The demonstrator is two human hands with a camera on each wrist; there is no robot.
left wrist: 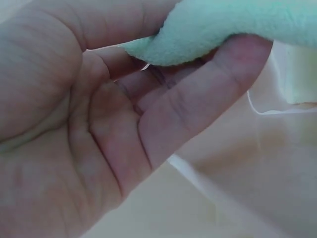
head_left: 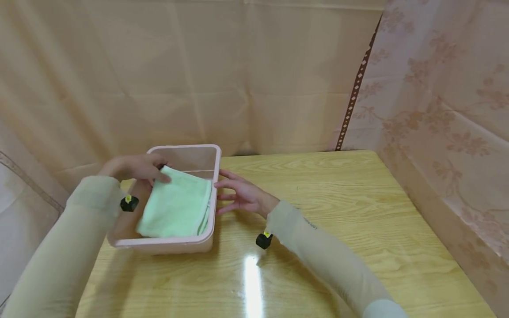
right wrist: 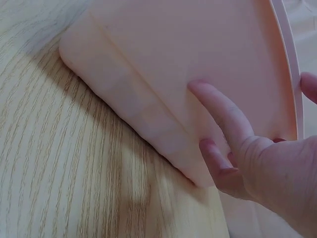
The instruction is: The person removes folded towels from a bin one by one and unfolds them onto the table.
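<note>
A folded mint-green towel [head_left: 179,205] lies inside a pale pink plastic bin [head_left: 175,241] on the left part of the table. My left hand [head_left: 139,168] reaches over the bin's far left side and pinches the towel's upper left corner. Seen from the left wrist, the towel [left wrist: 198,34] runs between the thumb and the fingers of my left hand [left wrist: 109,114]. My right hand [head_left: 244,194] has its fingers spread against the bin's right outer wall. In the right wrist view, fingertips [right wrist: 200,87] touch that wall [right wrist: 163,64], and the thumb is at the rim.
The bin stands on a yellow wood-grain table [head_left: 338,207] near its back left. Beige curtain [head_left: 199,79] hangs behind the table, and a floral pink curtain [head_left: 449,110] runs along the right. Small black devices [head_left: 264,241] sit at both wrists.
</note>
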